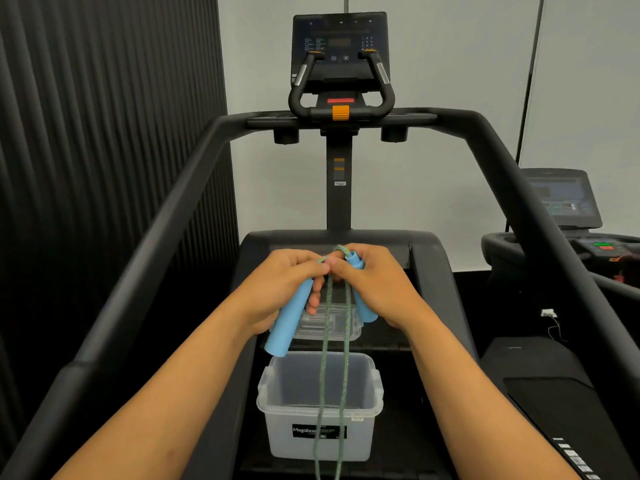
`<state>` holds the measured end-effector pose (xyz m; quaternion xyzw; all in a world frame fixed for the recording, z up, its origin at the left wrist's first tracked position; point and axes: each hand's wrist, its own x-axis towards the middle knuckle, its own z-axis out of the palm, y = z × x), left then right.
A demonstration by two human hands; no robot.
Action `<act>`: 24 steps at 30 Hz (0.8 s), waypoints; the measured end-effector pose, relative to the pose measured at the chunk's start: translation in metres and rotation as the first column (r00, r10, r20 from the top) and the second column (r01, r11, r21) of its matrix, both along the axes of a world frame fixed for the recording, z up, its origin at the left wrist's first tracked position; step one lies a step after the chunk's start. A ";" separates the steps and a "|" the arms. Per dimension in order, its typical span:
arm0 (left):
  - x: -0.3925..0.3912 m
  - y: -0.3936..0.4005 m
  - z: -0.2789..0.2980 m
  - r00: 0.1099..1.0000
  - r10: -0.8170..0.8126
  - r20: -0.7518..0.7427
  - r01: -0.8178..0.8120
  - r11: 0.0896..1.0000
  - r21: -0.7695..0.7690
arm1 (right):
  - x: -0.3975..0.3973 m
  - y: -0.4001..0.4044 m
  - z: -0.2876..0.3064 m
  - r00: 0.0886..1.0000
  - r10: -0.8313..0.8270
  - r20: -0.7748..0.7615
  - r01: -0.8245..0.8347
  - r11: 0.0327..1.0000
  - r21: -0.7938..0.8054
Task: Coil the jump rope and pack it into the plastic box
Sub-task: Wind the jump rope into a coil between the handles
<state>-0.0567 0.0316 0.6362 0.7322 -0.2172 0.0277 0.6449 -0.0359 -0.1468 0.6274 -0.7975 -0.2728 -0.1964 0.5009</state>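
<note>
Above the open plastic box (320, 407), left hand (284, 289) & right hand (377, 289) each grip a blue handle; rope (343, 375) ends cut off below.

Rope (327, 393) ends below the bottom edge; lid (329, 327) partly behind hands.
</note>
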 end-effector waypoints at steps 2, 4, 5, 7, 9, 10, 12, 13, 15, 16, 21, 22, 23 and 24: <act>0.003 0.000 -0.003 1.000 0.006 0.021 -0.007 1.000 0.013 | 0.001 0.001 0.001 1.000 -0.010 0.023 0.009 1.000 0.006; 0.006 0.001 -0.007 0.999 0.035 0.012 -0.036 0.998 0.047 | 0.000 0.003 0.000 0.999 -0.007 0.046 0.006 1.000 0.014; 0.006 0.001 -0.008 0.999 0.043 0.001 -0.043 0.997 0.068 | 0.000 0.004 0.000 0.998 0.000 0.058 -0.001 1.000 0.023; 0.004 -0.001 -0.014 0.999 0.029 -0.040 -0.024 0.993 0.117 | 0.000 0.004 0.002 0.997 0.014 0.080 -0.018 0.999 0.046; 0.000 -0.004 -0.020 0.995 -0.020 -0.098 0.035 0.988 0.153 | 0.000 0.002 0.007 0.994 0.036 0.101 -0.040 0.999 0.035; -0.002 -0.005 -0.022 0.991 -0.052 -0.122 0.072 0.984 0.161 | -0.001 0.001 0.009 0.993 0.057 0.107 -0.058 0.998 0.012; -0.004 -0.007 -0.024 0.981 -0.122 -0.152 0.145 0.978 0.151 | -0.001 0.001 0.011 0.990 0.113 0.090 -0.113 0.994 -0.012; -0.005 -0.008 -0.024 0.973 -0.163 -0.161 0.183 0.975 0.124 | 0.000 0.000 0.011 0.988 0.138 0.075 -0.137 0.990 -0.011; -0.009 -0.011 -0.023 0.952 -0.256 -0.165 0.264 0.964 0.030 | 0.001 -0.001 0.010 0.983 0.176 0.058 -0.177 0.984 0.011; -0.011 -0.013 -0.021 0.940 -0.301 -0.163 0.301 0.953 -0.027 | 0.002 -0.002 0.009 0.980 0.194 0.051 -0.195 0.980 0.032; -0.020 -0.018 -0.011 0.884 -0.456 -0.099 0.431 0.879 -0.202 | 0.006 -0.003 -0.006 0.954 0.294 -0.053 -0.283 0.946 0.156; -0.020 -0.018 -0.009 0.881 -0.465 -0.092 0.433 0.868 -0.243 | 0.008 -0.003 -0.011 0.951 0.303 -0.056 -0.290 0.943 0.165; -0.020 -0.019 -0.007 0.877 -0.474 -0.081 0.436 0.855 -0.280 | 0.008 -0.003 -0.015 0.951 0.306 -0.053 -0.294 0.942 0.164; -0.019 -0.020 -0.006 0.877 -0.476 -0.067 0.437 0.847 -0.302 | 0.007 -0.004 -0.019 0.952 0.301 -0.052 -0.289 0.944 0.157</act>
